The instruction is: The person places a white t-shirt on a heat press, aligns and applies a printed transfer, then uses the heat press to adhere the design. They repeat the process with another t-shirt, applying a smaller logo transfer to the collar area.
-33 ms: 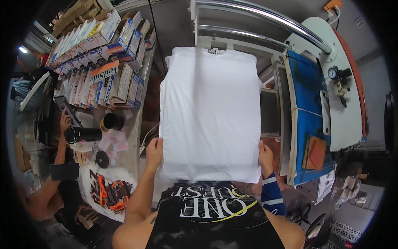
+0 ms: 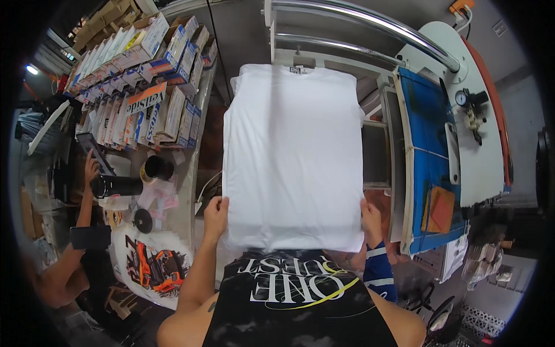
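Observation:
A white T-shirt [image 2: 293, 156] lies spread out in front of me over a flat support, its neck label at the far end and its hem close to my body. My left hand [image 2: 216, 215] is closed on the shirt's left edge, low down near the hem. At the opposite edge, my right hand [image 2: 370, 220] grips the cloth at about the same height. The fingertips of both hands are partly hidden by the fabric. A blue sleeve with white stripes covers my right forearm.
On the left, a table [image 2: 193, 168] carries rows of cardboard boxes [image 2: 165, 124], a black cup [image 2: 158, 168] and a printed sheet [image 2: 153, 266]. Another person's hand [image 2: 91, 168] touches a screen there. At right stands a press with a blue pad [image 2: 428, 156], a gauge [image 2: 461, 98] and chrome bars [image 2: 370, 17].
The shirt's near hem sits very slightly farther from me. My left hand has shifted slightly down along the edge; both hands keep their grip.

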Motion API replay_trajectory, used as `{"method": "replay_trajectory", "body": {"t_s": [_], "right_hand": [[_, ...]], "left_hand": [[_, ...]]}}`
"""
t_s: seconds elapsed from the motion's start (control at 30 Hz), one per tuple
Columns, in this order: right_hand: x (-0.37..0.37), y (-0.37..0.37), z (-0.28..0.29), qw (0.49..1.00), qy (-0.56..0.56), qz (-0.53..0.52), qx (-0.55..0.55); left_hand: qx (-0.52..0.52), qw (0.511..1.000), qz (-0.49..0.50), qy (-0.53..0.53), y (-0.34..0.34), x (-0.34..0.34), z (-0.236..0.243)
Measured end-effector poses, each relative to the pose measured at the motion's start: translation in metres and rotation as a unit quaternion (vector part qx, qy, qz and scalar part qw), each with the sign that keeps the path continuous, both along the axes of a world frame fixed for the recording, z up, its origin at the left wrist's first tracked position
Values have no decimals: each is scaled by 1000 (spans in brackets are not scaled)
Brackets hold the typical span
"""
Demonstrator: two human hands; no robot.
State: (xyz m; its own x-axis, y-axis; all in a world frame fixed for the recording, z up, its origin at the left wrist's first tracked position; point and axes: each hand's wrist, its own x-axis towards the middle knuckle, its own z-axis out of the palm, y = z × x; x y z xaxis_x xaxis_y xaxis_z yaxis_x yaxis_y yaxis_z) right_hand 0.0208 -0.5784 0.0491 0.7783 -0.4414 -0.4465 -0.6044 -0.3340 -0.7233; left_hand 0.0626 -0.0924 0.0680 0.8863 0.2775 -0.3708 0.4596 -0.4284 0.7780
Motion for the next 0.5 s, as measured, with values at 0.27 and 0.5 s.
{"method": "replay_trajectory", "body": {"t_s": [0.27,0.5], "right_hand": [[-20,-15,-12,953,-90,-98,273],[-42,-13,-14,948,-122,-129,263]], "left_hand": [[-257,965,60,1,40,-23,-36],[-304,949,84,-5,42,-39,-46]]}}
